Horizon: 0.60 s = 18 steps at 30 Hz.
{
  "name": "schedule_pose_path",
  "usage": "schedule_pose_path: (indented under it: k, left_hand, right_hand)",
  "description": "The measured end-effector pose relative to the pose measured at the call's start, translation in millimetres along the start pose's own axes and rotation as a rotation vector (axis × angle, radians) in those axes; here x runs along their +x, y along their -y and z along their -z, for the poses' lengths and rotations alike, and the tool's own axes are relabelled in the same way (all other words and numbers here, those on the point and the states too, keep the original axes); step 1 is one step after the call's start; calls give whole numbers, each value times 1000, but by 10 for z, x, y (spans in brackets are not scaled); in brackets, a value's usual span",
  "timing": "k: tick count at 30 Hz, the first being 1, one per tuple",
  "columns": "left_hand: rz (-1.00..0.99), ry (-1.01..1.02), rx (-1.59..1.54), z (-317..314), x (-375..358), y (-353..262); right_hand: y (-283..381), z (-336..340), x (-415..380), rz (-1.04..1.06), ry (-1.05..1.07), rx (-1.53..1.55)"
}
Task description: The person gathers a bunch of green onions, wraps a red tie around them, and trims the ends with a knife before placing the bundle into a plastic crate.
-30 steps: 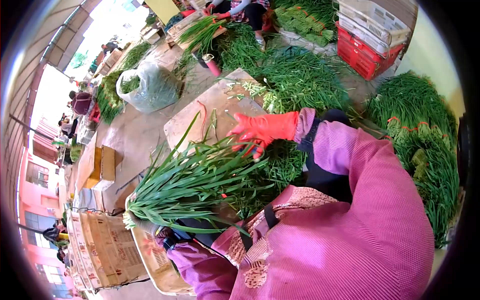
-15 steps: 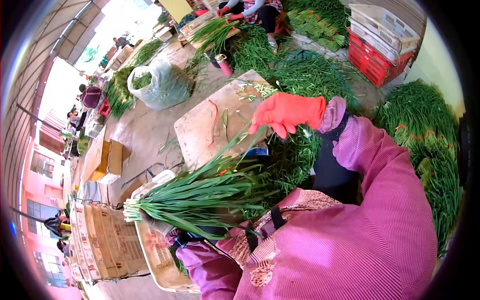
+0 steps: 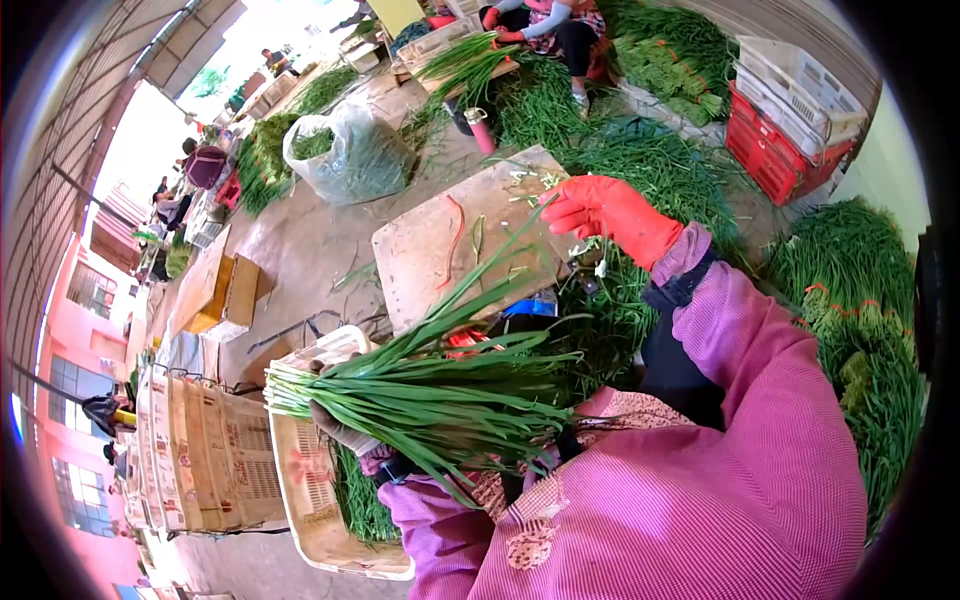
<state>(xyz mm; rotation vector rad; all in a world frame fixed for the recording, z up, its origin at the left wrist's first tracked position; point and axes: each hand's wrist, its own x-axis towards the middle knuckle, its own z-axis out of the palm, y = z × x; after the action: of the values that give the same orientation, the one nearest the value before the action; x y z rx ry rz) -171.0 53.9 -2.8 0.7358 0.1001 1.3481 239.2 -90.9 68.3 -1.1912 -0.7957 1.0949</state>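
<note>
My left hand (image 3: 345, 430), in a dark grey glove, is wrapped round a bunch of garlic chives (image 3: 430, 385) near the pale stem ends, which point left. The green leaves fan out to the right in front of my jacket. My right hand (image 3: 612, 215), in a red rubber glove, is raised beyond the bunch, its fingers pinched at the tip of one long chive leaf (image 3: 515, 243) that stretches up out of the bunch. Under that leaf stands a low wooden board (image 3: 415, 250) with a red tie strip (image 3: 453, 240) and cut bits on it.
A white plastic crate (image 3: 310, 510) with chives inside stands below my left hand, beside stacked crates (image 3: 215, 450). Chive heaps (image 3: 650, 170) lie beyond the board and bundled chives (image 3: 850, 290) on the right. Further off are a plastic bag (image 3: 350, 155), a pink bottle (image 3: 480, 130) and a co-worker (image 3: 550, 25).
My right hand has shifted slightly right, drawing away from the bunch, with its fingers at the leaf tip. The view has turned a little, and the bunch remains in my left hand.
</note>
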Motion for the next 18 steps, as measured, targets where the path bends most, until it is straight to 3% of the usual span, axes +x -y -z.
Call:
schedule_pose_path:
  k: [5,12,14,16,17,18]
  left_hand:
    - [-22,-289,-80,-2,75,74]
    - [79,-277,-91,174,154,105]
    - [107,-229,-92,147,132,132]
    - [25,-364,-40,156,137,132]
    - [45,-391,-55,190,126,109]
    - [60,-272,-116,257,105,95]
  right_hand:
    - [-257,-77,-179,26,-115,-53]
    - [-376,-151,-520,-1,-211,-100]
    - [-346,-132,-580,-57,-197,-131]
    - [-318,-45,-596,-72,-155,-219]
    - [-302,-5,-593,-182,-25,-260]
    - [-290,38,-592,-292,107,-299]
